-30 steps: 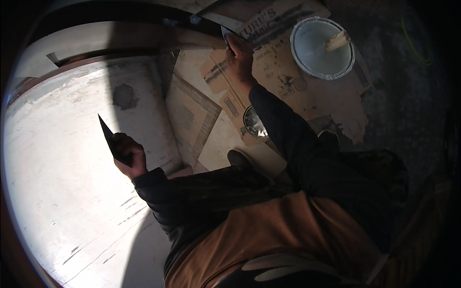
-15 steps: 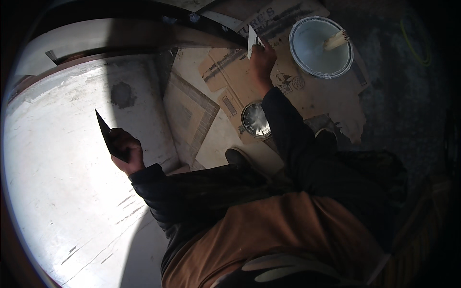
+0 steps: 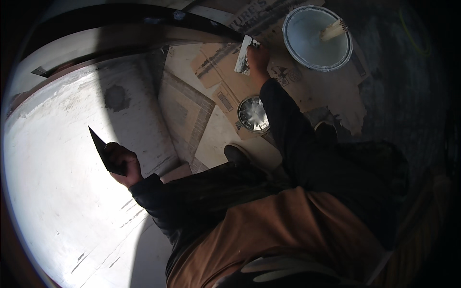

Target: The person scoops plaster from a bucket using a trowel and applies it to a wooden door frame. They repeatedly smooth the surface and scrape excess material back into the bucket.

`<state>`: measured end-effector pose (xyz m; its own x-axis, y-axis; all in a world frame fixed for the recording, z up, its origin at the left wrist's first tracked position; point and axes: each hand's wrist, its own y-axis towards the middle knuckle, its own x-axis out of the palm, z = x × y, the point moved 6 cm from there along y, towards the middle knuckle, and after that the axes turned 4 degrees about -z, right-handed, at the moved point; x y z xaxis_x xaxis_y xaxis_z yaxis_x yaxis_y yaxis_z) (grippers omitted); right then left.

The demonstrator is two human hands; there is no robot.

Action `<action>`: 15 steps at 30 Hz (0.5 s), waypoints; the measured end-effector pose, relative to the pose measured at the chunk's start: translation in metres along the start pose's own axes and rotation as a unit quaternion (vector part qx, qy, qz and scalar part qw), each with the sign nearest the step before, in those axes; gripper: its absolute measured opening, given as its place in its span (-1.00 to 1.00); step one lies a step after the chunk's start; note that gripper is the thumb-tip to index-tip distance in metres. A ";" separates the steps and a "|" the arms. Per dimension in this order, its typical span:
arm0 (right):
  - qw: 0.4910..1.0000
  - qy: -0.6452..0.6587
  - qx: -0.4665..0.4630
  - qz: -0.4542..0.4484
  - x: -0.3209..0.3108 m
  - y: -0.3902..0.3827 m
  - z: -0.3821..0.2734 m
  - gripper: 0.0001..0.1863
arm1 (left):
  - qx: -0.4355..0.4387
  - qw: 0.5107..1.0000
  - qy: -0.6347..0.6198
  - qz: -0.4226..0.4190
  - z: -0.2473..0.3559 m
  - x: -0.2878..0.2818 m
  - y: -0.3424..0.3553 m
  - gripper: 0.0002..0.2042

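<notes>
From the person's head, the left of 2 side-by-side fisheye cameras looks down over the brown garment (image 3: 288, 216), near enough to frame the left hand (image 3: 126, 163) and right hand (image 3: 259, 60).

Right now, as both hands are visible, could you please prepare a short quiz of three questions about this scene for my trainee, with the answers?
1. What does the left hand hold?
a) a round sponge
b) a dark flat tool
c) a coil of rope
2. True or false: a wooden piece sticks out of the large bucket.
3. Fill in: the right hand holds a pale flat tool, seen against the brown ____.

Key: 1. b; 2. true; 3. cardboard.
</notes>
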<state>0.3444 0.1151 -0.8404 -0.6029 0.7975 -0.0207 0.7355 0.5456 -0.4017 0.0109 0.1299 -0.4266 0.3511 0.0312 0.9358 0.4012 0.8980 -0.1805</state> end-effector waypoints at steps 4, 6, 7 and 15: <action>0.999 -0.027 -0.028 -0.037 0.002 0.023 0.009 -0.74 | -0.002 1.000 0.007 0.018 0.003 -0.002 -0.003 -0.83; 0.995 -0.083 -0.051 -0.037 0.005 0.032 0.004 -0.70 | -0.002 1.000 0.018 0.020 0.003 -0.002 -0.005 -0.82; 0.989 -0.124 -0.071 -0.030 0.006 0.035 -0.001 -0.67 | 0.000 1.000 0.024 0.018 0.004 -0.002 -0.006 -0.81; 0.969 -0.213 -0.088 -0.086 0.015 0.037 -0.018 -0.62 | 0.000 0.999 0.031 0.018 0.004 0.004 -0.016 -0.80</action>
<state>0.3679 0.1522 -0.8388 -0.7661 0.5332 -0.3588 0.6321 0.7263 -0.2702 0.0022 0.1177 -0.4189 0.4180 0.0367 0.9077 0.3871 0.8968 -0.2145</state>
